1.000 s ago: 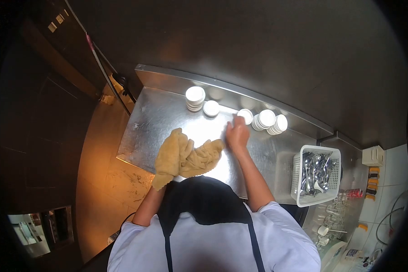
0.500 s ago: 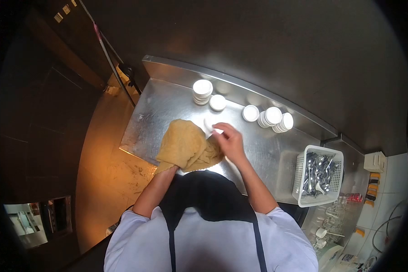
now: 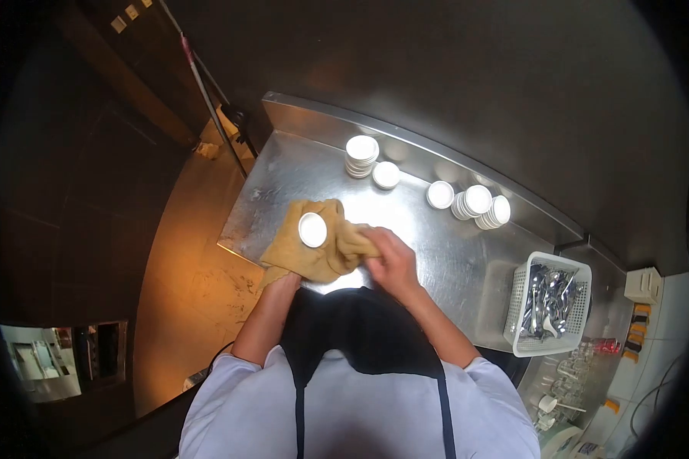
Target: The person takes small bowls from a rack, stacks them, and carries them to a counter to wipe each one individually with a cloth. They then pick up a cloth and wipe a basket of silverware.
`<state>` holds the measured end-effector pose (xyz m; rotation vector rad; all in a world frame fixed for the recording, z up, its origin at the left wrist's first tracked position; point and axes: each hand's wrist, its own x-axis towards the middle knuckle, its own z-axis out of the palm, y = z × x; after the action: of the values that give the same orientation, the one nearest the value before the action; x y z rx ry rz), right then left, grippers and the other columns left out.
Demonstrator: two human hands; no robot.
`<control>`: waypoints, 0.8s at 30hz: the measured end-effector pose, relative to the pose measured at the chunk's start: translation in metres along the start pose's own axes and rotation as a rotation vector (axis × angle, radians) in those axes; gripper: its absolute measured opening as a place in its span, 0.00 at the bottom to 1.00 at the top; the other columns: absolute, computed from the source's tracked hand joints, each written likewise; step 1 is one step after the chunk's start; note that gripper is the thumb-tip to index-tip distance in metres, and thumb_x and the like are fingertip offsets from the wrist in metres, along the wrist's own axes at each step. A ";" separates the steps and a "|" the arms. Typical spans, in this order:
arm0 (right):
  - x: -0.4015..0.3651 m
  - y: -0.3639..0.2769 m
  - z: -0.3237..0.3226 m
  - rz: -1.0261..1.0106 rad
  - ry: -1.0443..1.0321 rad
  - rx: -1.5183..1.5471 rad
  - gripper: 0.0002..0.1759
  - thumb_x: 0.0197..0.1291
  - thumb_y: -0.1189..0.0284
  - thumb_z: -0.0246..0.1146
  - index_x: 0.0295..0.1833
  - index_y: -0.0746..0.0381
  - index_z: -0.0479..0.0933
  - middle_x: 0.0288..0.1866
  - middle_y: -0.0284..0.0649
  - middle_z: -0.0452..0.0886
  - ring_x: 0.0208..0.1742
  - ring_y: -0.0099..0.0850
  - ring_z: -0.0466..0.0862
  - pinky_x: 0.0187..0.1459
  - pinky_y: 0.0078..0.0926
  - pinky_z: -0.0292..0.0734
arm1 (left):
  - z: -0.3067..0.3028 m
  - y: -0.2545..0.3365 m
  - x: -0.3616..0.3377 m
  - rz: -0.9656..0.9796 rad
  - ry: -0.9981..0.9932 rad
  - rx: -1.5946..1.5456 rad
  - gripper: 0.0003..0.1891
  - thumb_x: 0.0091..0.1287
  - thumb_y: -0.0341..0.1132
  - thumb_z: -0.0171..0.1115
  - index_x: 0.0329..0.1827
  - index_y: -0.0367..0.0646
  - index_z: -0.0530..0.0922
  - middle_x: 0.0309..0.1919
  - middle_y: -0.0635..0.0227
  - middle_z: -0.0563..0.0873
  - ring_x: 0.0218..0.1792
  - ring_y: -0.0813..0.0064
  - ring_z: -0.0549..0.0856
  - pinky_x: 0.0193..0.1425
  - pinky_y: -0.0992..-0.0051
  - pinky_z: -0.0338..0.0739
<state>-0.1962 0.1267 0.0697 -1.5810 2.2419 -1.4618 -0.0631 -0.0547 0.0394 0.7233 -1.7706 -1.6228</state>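
Note:
A small white dish (image 3: pixel 312 229) rests on the tan cloth (image 3: pixel 292 258), which is draped over my left hand (image 3: pixel 285 283). Only the wrist and a bit of that hand show; its fingers are hidden beneath the cloth. My right hand (image 3: pixel 392 262) pinches the bunched right end of the same cloth. Beyond my hands, white dishes stand on the steel counter (image 3: pixel 444 249): a tall stack (image 3: pixel 361 157) and a shorter one (image 3: pixel 386 175) at the left, and three groups (image 3: pixel 440 194) farther right.
A white plastic basket (image 3: pixel 519 306) full of metal cutlery stands at the counter's right. Past it are glasses (image 3: pixel 570 375) and a white box (image 3: pixel 643 284). The raised steel ledge (image 3: pixel 429 149) runs along the back, and a pole (image 3: pixel 207 92) leans at the left.
The white dish has passed from my right fingers onto the cloth over my left hand. My right hand has taken hold of the cloth. The whole view has shifted slightly.

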 end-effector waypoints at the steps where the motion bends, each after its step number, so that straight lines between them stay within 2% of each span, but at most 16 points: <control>1: 0.011 -0.012 0.002 -0.107 -0.003 -0.060 0.25 0.51 0.77 0.71 0.58 0.58 0.84 0.53 0.45 0.86 0.51 0.45 0.87 0.50 0.38 0.85 | 0.008 0.003 -0.002 0.019 -0.020 0.040 0.31 0.60 0.46 0.77 0.61 0.39 0.74 0.54 0.57 0.84 0.52 0.59 0.84 0.60 0.65 0.79; 5: 0.029 -0.010 0.022 -0.403 -0.004 -0.148 0.22 0.46 0.77 0.70 0.51 0.60 0.85 0.52 0.45 0.86 0.46 0.43 0.87 0.45 0.39 0.84 | 0.037 0.025 -0.012 0.146 -0.107 0.302 0.31 0.60 0.46 0.77 0.60 0.39 0.75 0.53 0.56 0.84 0.51 0.58 0.85 0.58 0.64 0.79; 8: 0.036 -0.004 0.038 -0.309 0.072 -0.245 0.22 0.41 0.77 0.71 0.47 0.60 0.81 0.52 0.43 0.84 0.45 0.43 0.84 0.40 0.40 0.81 | 0.045 0.038 -0.014 0.240 -0.149 0.531 0.30 0.60 0.46 0.77 0.60 0.39 0.75 0.53 0.56 0.84 0.51 0.57 0.85 0.58 0.63 0.79; 9: 0.042 -0.013 0.036 -0.184 0.058 -0.193 0.16 0.47 0.77 0.70 0.44 0.63 0.78 0.47 0.49 0.85 0.44 0.48 0.86 0.39 0.44 0.81 | 0.046 0.041 -0.014 0.260 -0.154 0.580 0.30 0.60 0.46 0.77 0.59 0.39 0.75 0.53 0.56 0.84 0.51 0.57 0.85 0.57 0.63 0.79; 12: 0.041 -0.007 0.050 0.373 -0.151 -0.100 0.14 0.54 0.77 0.68 0.46 0.66 0.76 0.40 0.56 0.85 0.43 0.54 0.87 0.39 0.50 0.80 | 0.050 0.046 -0.014 0.295 -0.174 0.693 0.30 0.60 0.45 0.77 0.59 0.39 0.75 0.52 0.55 0.84 0.51 0.56 0.85 0.57 0.62 0.79; 13: 0.040 0.000 0.055 0.362 -0.099 -0.047 0.14 0.60 0.76 0.67 0.49 0.67 0.75 0.36 0.60 0.85 0.42 0.57 0.87 0.41 0.54 0.79 | 0.051 0.048 -0.012 0.303 -0.179 0.728 0.30 0.60 0.45 0.77 0.59 0.39 0.75 0.52 0.55 0.84 0.51 0.56 0.85 0.56 0.62 0.79; 16: 0.029 0.000 0.054 0.181 0.013 0.119 0.13 0.58 0.76 0.67 0.48 0.64 0.76 0.37 0.56 0.85 0.41 0.55 0.87 0.42 0.53 0.80 | 0.059 0.055 -0.001 0.302 -0.193 0.826 0.29 0.60 0.45 0.77 0.58 0.39 0.75 0.52 0.55 0.85 0.51 0.55 0.85 0.56 0.61 0.79; 19: 0.036 -0.009 0.044 0.039 -0.004 -0.047 0.15 0.55 0.75 0.71 0.47 0.62 0.76 0.37 0.50 0.84 0.40 0.51 0.86 0.42 0.49 0.82 | 0.066 0.061 0.000 0.274 -0.215 0.886 0.29 0.60 0.45 0.76 0.57 0.39 0.75 0.51 0.54 0.85 0.51 0.55 0.85 0.55 0.61 0.80; 23: 0.050 0.020 0.042 -0.018 0.109 -0.145 0.16 0.49 0.71 0.74 0.44 0.60 0.78 0.35 0.44 0.82 0.35 0.47 0.85 0.35 0.43 0.81 | 0.054 0.063 -0.012 0.276 -0.206 0.824 0.28 0.60 0.45 0.76 0.57 0.39 0.75 0.50 0.53 0.85 0.50 0.54 0.85 0.54 0.60 0.80; 24: 0.050 0.029 0.039 0.018 0.134 -0.180 0.16 0.49 0.72 0.74 0.43 0.60 0.79 0.36 0.44 0.83 0.36 0.47 0.85 0.36 0.44 0.81 | 0.048 0.062 -0.016 0.282 -0.192 0.794 0.28 0.60 0.45 0.76 0.56 0.39 0.75 0.50 0.53 0.85 0.50 0.53 0.85 0.53 0.59 0.80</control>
<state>-0.2218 0.0643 0.0502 -1.5456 2.5202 -1.4383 -0.0885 -0.0054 0.0972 0.6155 -2.5508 -0.7921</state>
